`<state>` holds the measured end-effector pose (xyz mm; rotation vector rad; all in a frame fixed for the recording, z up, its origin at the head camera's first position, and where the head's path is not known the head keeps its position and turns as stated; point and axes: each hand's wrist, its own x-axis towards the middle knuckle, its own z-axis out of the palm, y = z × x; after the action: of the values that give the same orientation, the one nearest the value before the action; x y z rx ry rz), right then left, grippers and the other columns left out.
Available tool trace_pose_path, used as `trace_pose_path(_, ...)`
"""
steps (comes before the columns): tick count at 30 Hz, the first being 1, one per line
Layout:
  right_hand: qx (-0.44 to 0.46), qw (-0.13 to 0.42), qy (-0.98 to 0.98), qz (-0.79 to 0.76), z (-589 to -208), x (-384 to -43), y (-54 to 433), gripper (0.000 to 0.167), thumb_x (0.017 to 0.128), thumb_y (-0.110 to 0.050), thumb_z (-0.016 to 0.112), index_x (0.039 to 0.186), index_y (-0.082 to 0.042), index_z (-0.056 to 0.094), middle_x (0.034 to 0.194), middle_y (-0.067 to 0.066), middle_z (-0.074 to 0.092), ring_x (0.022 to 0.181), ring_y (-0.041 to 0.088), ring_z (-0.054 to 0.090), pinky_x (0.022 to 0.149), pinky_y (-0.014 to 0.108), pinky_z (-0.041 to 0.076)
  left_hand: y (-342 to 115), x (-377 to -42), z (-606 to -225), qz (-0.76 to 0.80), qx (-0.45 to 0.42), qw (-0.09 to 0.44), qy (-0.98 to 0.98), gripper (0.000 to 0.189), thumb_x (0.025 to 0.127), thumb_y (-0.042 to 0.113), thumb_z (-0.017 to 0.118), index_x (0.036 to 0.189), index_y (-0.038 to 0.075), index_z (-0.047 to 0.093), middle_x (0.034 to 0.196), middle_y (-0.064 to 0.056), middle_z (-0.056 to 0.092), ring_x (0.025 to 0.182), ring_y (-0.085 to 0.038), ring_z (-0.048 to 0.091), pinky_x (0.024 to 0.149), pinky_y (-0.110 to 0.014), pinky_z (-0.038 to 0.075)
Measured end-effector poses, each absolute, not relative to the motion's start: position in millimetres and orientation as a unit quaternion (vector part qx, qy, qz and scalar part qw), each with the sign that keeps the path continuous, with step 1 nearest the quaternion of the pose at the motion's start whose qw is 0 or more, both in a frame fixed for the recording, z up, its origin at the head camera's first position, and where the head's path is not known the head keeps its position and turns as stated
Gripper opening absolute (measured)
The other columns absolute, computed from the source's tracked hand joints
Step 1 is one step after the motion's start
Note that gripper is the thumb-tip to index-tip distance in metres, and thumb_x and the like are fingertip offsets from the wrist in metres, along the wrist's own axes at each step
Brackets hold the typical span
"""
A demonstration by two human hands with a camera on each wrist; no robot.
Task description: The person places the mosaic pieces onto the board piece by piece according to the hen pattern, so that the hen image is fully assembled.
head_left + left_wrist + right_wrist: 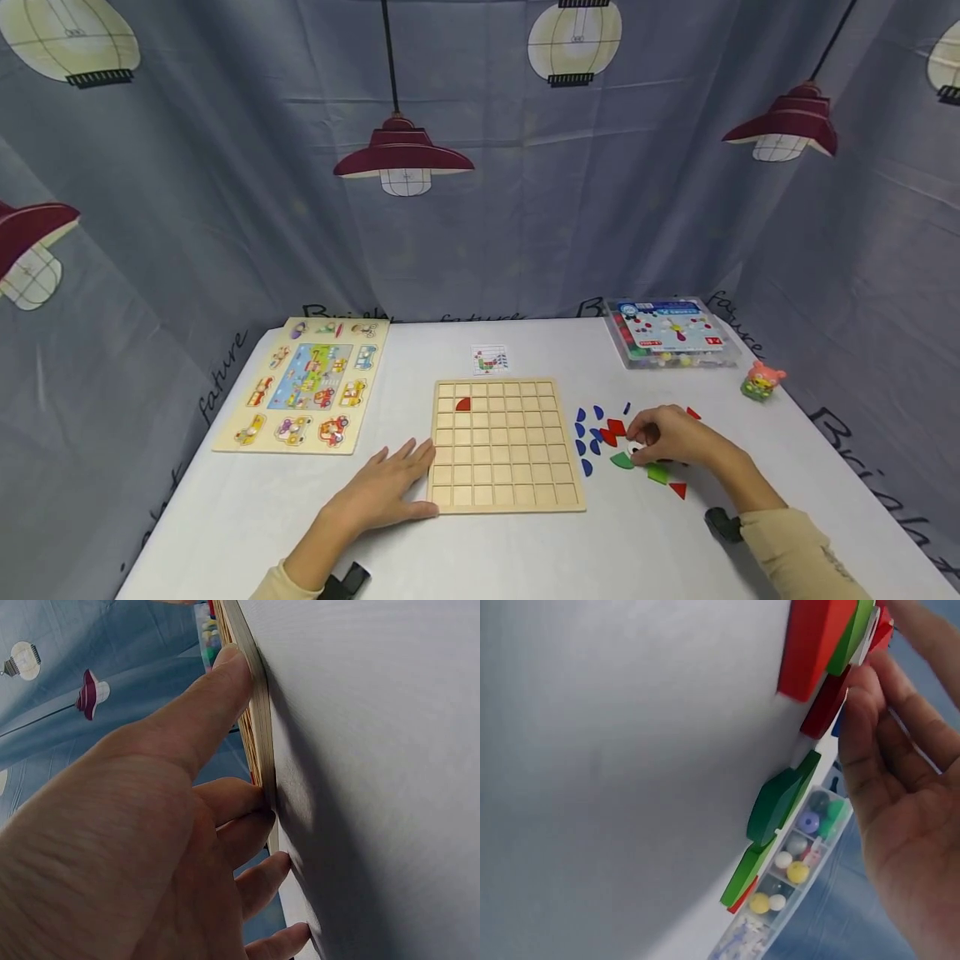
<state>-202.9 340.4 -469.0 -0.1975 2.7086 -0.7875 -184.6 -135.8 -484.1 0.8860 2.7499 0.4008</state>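
Note:
My left hand (386, 490) lies spread at the left edge of a wooden grid board (506, 504). In the left wrist view, its thumb (232, 671) lies along the board's edge. One red quarter-circle piece (463, 404) sits in the grid's upper left. Right of the board, my right hand (678, 437) pinches a small white piece with a dark spot (633, 447) between thumb and fingertips, low over the table. Close around it lie a dark green piece (622, 460), a light green piece (657, 473), red pieces (616, 427) and several blue half-circle pieces (581, 447).
A picture puzzle board (247, 421) lies at the left. Behind the grid board is a small picture card (490, 359). A clear plastic case of beads (675, 333) stands at the back right, near a small pink-and-green figurine (762, 381). A red triangle (678, 490) lies below the right hand.

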Motion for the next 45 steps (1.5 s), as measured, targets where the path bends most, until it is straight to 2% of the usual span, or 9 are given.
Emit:
trace_pose_path(9,-0.132,0.169,0.932,-0.291,-470.3,-210.2,343.7,0.024,0.074,-0.011,0.082,0.096,-0.013,0.072,0.080,0.000,0.059,0.073,0.012,0.052,0.060,0.018,0.050,-139.1,-184.5,-483.3,0.146,0.300,0.110,0.936,0.089,0.083,0.062,0.062,0.149,0.007,0.039,0.157,-0.006,0.036,0.147,-0.033,0.030,0.117,-0.062,0.023)
trace_pose_path(25,-0.072,0.193,0.934,-0.293,-474.0,-207.0,348.1,0.027,0.071,-0.011,0.084,0.094,-0.011,0.069,0.077,0.002,0.055,0.074,0.017,0.051,0.058,0.019,0.047,-135.1,-185.7,-487.5,0.140,0.311,0.099,0.935,0.088,0.083,0.062,0.062,0.149,0.008,0.040,0.157,-0.006,0.037,0.146,-0.033,0.031,0.117,-0.062,0.024)
trace_pose_path(37,-0.094,0.195,0.932,-0.291,-472.6,-212.8,347.7,0.025,0.071,-0.017,0.085,0.090,-0.011,0.070,0.073,-0.001,0.056,0.068,0.013,0.052,0.057,0.019,0.048,-136.8,-183.5,-484.8,0.147,0.311,0.101,0.934,0.088,0.083,0.062,0.062,0.149,0.007,0.039,0.157,-0.006,0.037,0.146,-0.034,0.031,0.116,-0.062,0.024)
trace_pose_path(45,-0.078,0.172,0.946,-0.262,-463.3,-218.3,337.0,0.026,0.070,-0.023,0.086,0.085,-0.013,0.068,0.071,-0.001,0.057,0.067,0.014,0.052,0.056,0.020,0.047,-135.1,-184.4,-485.0,0.142,0.308,0.106,0.935,0.088,0.083,0.063,0.061,0.149,0.008,0.039,0.158,-0.005,0.036,0.147,-0.032,0.030,0.117,-0.061,0.024)
